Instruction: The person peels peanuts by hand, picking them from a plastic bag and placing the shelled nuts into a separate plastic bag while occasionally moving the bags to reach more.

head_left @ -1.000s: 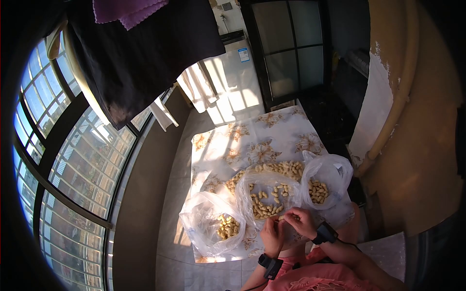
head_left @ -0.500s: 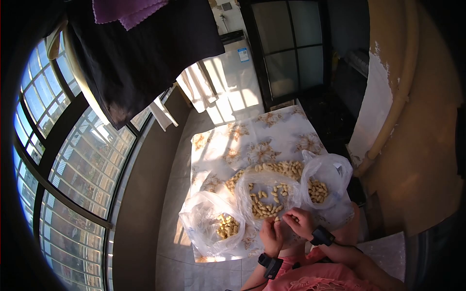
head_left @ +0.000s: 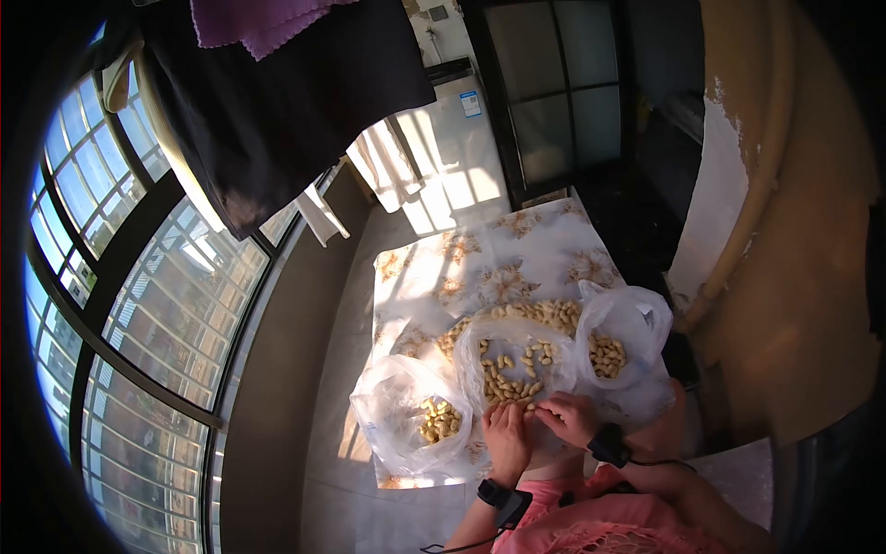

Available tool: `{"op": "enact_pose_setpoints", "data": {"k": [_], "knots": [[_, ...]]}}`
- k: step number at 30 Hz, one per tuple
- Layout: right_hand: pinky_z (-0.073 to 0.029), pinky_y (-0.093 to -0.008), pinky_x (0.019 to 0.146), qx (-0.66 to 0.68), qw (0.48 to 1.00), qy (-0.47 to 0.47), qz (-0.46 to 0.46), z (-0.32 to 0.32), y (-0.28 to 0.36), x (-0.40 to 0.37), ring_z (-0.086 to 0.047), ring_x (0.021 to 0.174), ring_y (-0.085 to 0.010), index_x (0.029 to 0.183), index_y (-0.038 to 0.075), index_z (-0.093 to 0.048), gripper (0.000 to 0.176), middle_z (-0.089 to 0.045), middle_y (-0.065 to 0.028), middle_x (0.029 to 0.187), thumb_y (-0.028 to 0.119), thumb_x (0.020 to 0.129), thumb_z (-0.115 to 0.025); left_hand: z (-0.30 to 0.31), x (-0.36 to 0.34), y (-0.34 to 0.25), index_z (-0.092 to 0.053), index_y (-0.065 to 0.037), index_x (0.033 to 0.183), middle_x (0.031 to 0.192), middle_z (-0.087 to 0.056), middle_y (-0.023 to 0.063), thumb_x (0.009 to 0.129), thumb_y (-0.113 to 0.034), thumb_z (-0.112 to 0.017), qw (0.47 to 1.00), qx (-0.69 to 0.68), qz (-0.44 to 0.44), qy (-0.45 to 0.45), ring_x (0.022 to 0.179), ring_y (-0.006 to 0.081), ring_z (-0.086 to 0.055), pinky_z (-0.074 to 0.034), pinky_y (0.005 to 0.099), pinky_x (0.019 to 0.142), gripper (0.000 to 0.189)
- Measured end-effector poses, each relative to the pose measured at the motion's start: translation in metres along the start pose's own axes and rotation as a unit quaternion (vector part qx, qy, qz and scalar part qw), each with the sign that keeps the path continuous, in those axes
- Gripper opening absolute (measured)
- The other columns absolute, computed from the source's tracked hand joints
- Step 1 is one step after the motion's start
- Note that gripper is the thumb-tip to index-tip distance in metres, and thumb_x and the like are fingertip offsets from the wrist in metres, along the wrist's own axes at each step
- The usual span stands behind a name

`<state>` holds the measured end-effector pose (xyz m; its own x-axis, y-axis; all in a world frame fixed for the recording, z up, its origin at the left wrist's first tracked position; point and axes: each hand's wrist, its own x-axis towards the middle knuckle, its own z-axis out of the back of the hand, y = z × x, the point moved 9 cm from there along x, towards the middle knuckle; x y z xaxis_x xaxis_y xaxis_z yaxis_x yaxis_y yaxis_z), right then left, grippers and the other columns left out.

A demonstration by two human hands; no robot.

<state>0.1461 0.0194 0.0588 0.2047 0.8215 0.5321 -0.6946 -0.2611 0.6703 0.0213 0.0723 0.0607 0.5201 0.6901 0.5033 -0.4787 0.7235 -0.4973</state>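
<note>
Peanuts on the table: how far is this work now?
Done, it seems: small heaps lie in the left bag and the right bag. In hand: the left hand and right hand meet at the near edge of the middle bag; what they pinch is too small to tell. Left: the loose pile behind it.

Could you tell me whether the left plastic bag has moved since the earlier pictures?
No. The left bag still sits on the near left corner of the flowered tablecloth, beside the middle bag; only the view shifted.
</note>
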Motion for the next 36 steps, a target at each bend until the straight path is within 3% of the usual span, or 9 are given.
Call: {"op": "enact_pose_setpoints", "data": {"k": [4, 6, 11, 14, 21, 28, 31, 35, 36], "knots": [[-0.052, -0.0426, 0.058, -0.070, 0.996, 0.012, -0.050, 0.004, -0.012, 0.001, -0.066, 0.068, -0.0343, 0.104, 0.010, -0.068, 0.019, -0.068, -0.0122, 0.082, 0.023, 0.091, -0.067, -0.008, -0.001, 0.008, -0.062, -0.007, 0.105, 0.100, -0.066, 0.0086, 0.094, -0.018, -0.059, 0.999, 0.031, 0.023, 0.035, 0.100, 0.0281, -0.061, -0.038, 0.0442, 0.097, 0.015], [-0.052, -0.0448, 0.063, -0.150, 0.978, 0.110, -0.096, 0.000, -0.025, 0.002, -0.067, 0.073, -0.0352, 0.103, 0.008, -0.067, 0.021, -0.071, -0.0139, 0.086, 0.025, 0.091, -0.067, -0.004, 0.001, 0.001, -0.062, -0.008, 0.104, 0.101, -0.066, 0.0091, 0.094, -0.018, -0.059, 0.999, 0.034, 0.007, 0.016, 0.100, 0.0289, -0.060, -0.038, 0.0437, 0.097, 0.015], [-0.052, -0.0432, 0.062, -0.099, 0.984, 0.118, -0.091, 0.009, -0.028, 0.004, -0.067, 0.071, -0.0341, 0.097, 0.008, -0.066, 0.019, -0.069, -0.0122, 0.079, 0.025, 0.090, -0.068, 0.001, 0.000, -0.002, -0.062, -0.007, 0.102, 0.103, -0.065, 0.0096, 0.093, -0.018, -0.060, 0.999, 0.033, -0.016, -0.007, 0.100, 0.0311, -0.059, -0.040, 0.0433, 0.094, 0.014], [-0.052, -0.0417, 0.062, -0.083, 0.990, 0.092, -0.073, 0.014, -0.026, -0.001, -0.067, 0.070, -0.0328, 0.094, 0.008, -0.066, 0.017, -0.068, -0.0108, 0.078, 0.025, 0.090, -0.068, 0.017, -0.002, 0.008, -0.061, -0.007, 0.102, 0.103, -0.065, 0.0094, 0.093, -0.017, -0.061, 0.998, -0.063, 0.021, -0.014, 0.097, 0.0315, -0.059, -0.040, 0.0436, 0.089, 0.013], [-0.052, -0.0385, 0.061, -0.065, 0.995, 0.047, -0.058, 0.021, -0.026, -0.008, -0.067, 0.070, -0.0298, 0.092, 0.008, -0.066, 0.013, -0.068, -0.0099, 0.079, 0.021, 0.089, -0.069, 0.108, 0.002, 0.036, -0.062, -0.007, 0.094, 0.103, -0.064, 0.0097, 0.090, -0.015, -0.063, 0.982, 0.053, 0.058, -0.171, 0.096, 0.0303, -0.055, -0.037, 0.0437, 0.090, 0.009], [-0.052, -0.0361, 0.062, -0.039, 0.997, 0.042, -0.058, 0.022, -0.024, -0.007, -0.068, 0.071, -0.0276, 0.093, 0.008, -0.068, 0.012, -0.069, -0.0086, 0.081, 0.020, 0.089, -0.070, 0.105, -0.010, 0.079, -0.068, -0.010, 0.085, 0.091, -0.066, 0.0062, 0.085, -0.019, -0.069, 0.976, 0.154, 0.143, -0.062, 0.093, 0.0284, -0.058, -0.035, 0.0426, 0.096, 0.009], [-0.052, -0.0361, 0.063, -0.044, 0.997, 0.035, -0.052, 0.023, -0.028, -0.010, -0.068, 0.072, -0.0272, 0.094, 0.008, -0.068, 0.012, -0.069, -0.0088, 0.082, 0.019, 0.090, -0.070, 0.100, -0.009, 0.076, -0.070, -0.011, 0.083, 0.086, -0.067, 0.0061, 0.083, -0.021, -0.070, 0.979, 0.143, 0.123, -0.075, 0.090, 0.0294, -0.059, -0.036, 0.0435, 0.096, 0.010], [-0.053, -0.0373, 0.063, -0.038, 0.997, 0.035, -0.055, 0.023, -0.028, -0.010, -0.068, 0.072, -0.0283, 0.095, 0.009, -0.068, 0.013, -0.070, -0.0092, 0.084, 0.021, 0.090, -0.069, 0.098, -0.008, 0.090, -0.068, -0.010, 0.091, 0.095, -0.065, 0.0079, 0.081, -0.020, -0.072, 0.972, 0.147, 0.176, -0.041, 0.095, 0.0294, -0.059, -0.035, 0.0433, 0.096, 0.015], [-0.053, -0.0382, 0.063, -0.041, 0.997, 0.036, -0.055, 0.022, -0.029, -0.010, -0.067, 0.072, -0.0292, 0.095, 0.010, -0.068, 0.014, -0.070, -0.0092, 0.085, 0.023, 0.091, -0.069, 0.107, -0.005, 0.081, -0.066, -0.009, 0.096, 0.100, -0.064, 0.0096, 0.080, -0.016, -0.073, 0.971, 0.141, 0.165, -0.100, 0.097, 0.0303, -0.059, -0.036, 0.0438, 0.096, 0.019]]}}
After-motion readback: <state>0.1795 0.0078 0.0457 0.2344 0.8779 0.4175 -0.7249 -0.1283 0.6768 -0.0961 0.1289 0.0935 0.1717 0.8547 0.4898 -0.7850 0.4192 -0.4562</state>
